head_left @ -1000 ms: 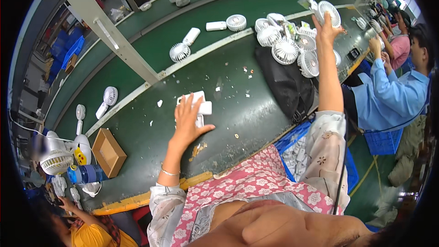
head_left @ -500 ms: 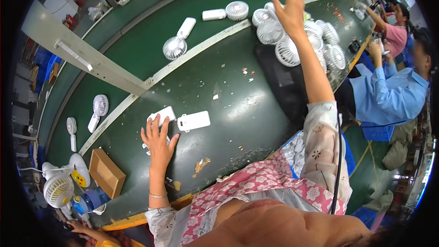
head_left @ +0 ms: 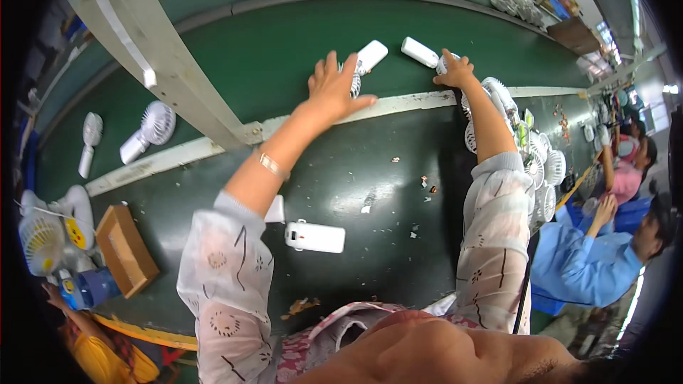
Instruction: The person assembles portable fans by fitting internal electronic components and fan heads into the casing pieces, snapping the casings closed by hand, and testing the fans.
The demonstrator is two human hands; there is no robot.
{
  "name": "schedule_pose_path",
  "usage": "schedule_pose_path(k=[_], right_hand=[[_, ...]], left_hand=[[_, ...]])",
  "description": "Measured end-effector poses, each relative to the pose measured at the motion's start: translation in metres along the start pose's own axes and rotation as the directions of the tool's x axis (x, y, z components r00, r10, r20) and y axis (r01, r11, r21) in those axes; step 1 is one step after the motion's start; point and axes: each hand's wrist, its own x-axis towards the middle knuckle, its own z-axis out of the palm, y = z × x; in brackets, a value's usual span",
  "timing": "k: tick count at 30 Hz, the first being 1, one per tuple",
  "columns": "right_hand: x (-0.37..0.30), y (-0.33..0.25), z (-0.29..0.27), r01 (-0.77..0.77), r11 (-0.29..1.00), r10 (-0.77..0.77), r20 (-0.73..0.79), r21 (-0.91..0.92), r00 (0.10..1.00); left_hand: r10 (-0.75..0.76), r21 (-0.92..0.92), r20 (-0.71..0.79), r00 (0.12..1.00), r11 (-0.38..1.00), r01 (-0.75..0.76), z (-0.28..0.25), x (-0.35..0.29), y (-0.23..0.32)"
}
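Note:
On the green conveyor belt, my left hand point(head_left: 333, 91) lies over the head of a white handheld fan point(head_left: 372, 56), fingers stretched out and thumb apart. The fan's handle shows beyond my fingers; most of its head is hidden. Farther right, my right hand point(head_left: 459, 72) has its fingers and thumb around the round head of a second handheld fan point(head_left: 420, 52), whose handle points left. Nearer me on the dark worktop rests a white rectangular casing point(head_left: 315, 237). Another white piece point(head_left: 276, 210) is partly covered by my left forearm.
Several white fans point(head_left: 541, 163) are piled beside my right forearm. Two more fans point(head_left: 155, 124) lie at the belt's left. A metal post point(head_left: 163, 57) stands at the pale rail point(head_left: 405, 104). A cardboard box point(head_left: 126, 252) sits left. Co-workers sit at right; one wears blue point(head_left: 583, 263).
My left hand has left the white pieces on the worktop and reached forward to a fan on the belt. My right hand has moved from above the fan pile to another fan. The view has shifted.

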Motion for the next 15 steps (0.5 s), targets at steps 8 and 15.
schedule_pose_path(k=[8,15], right_hand=[[-0.001,0.016,0.013,0.06,0.991,-0.077,-0.148,-0.117,0.986],[-0.104,-0.051,-0.017,0.121,0.973,-0.197,-0.441,-0.194,0.876]], left_hand=[[-0.156,0.266,-0.192,0.969,0.942,0.205,0.053,0.028,-0.002],[-0.283,-0.251,-0.37,0.885,0.947,0.198,-0.028,-0.046,0.041]])
